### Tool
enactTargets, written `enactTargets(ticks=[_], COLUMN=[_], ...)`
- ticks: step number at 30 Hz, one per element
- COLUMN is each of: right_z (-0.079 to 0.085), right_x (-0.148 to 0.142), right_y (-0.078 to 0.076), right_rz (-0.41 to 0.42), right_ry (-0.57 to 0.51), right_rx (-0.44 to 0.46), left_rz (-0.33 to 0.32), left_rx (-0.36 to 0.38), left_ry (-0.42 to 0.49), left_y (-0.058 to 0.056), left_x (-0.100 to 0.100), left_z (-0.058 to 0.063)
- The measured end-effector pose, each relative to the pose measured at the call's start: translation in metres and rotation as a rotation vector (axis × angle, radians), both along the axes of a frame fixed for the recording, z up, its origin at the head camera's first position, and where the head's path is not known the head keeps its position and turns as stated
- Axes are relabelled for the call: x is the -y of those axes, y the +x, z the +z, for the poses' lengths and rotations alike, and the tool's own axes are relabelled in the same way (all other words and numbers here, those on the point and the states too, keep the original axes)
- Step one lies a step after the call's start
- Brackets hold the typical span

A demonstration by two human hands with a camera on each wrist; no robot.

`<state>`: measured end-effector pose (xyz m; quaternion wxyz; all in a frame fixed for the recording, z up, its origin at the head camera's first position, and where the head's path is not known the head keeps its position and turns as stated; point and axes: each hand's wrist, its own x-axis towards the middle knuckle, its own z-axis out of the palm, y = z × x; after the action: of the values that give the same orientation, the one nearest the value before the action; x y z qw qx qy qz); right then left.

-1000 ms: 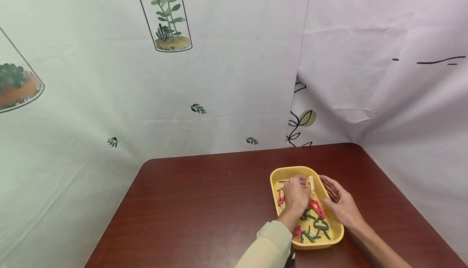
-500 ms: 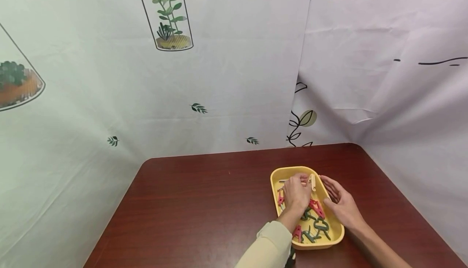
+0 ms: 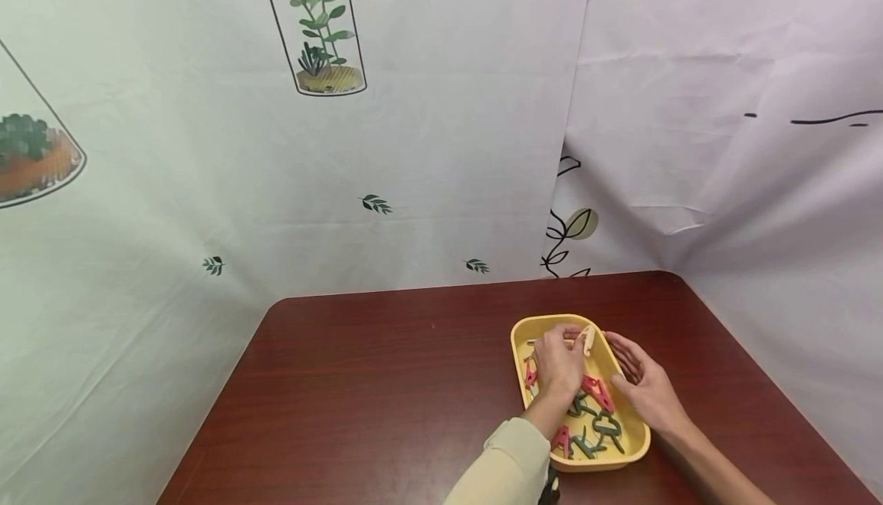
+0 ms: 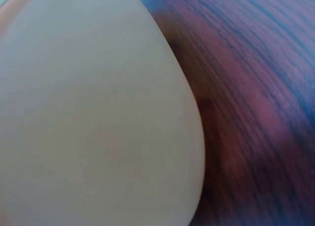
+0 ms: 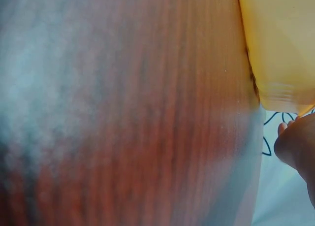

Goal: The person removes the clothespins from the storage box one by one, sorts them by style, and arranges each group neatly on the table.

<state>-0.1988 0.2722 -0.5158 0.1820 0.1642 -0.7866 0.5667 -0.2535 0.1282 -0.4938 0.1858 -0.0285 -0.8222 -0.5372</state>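
A yellow tray [image 3: 624, 455] stands at the right of the table in the head view. My left hand [image 3: 560, 363] reaches into its far half and pinches a cream clothespin [image 3: 588, 340], tilted up near the far right wall. On the tray's right side, my right hand [image 3: 648, 390] grips the wall, thumb over the rim and fingers outside. Red clothespins [image 3: 597, 393] and green clips [image 3: 607, 424] lie scattered in the tray. The left wrist view is filled mostly by the pale sleeve [image 4: 108, 113]; the right wrist view catches the tray's outer wall [image 5: 280, 44].
The dark red wooden table [image 3: 372, 382] extends left of the tray. White cloth [image 3: 441, 145] printed with plants hangs behind and along the sides. Thin metal pieces [image 3: 531, 342] lie at the tray's far left. Something black [image 3: 549, 487] shows beneath the left sleeve.
The cream clothespin has shifted slightly up and changed its tilt in the left hand's fingers. The right hand and the tray have stayed in place.
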Motion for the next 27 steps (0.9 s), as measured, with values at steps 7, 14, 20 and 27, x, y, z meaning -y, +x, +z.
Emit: enactTargets(ticks=[7, 14, 20, 27], right_z=[-0.0014, -0.0024, -0.0034, -0.0038], right_x=[-0.0004, -0.0012, -0.0021, -0.0021], right_y=[0.0001, 0.0005, 0.0003, -0.0008], right_rz=[0.018, 0.024, 0.02, 0.031], right_ry=[-0.023, -0.037, -0.039, -0.052], right_rx=[-0.009, -0.01, -0.003, 0.008], left_rz=[0.025, 0.011, 0.01, 0.006], left_rx=[-0.063, -0.061, -0.043, -0.009], left_ry=[0.012, 0.069, 0.1, 0.175], left_y=[0.0005, 0.0013, 0.0028, 0.0052], left_x=[0.002, 0.0029, 0.0037, 0.0042], left_z=[0.0006, 0.0001, 0.0014, 0.0038])
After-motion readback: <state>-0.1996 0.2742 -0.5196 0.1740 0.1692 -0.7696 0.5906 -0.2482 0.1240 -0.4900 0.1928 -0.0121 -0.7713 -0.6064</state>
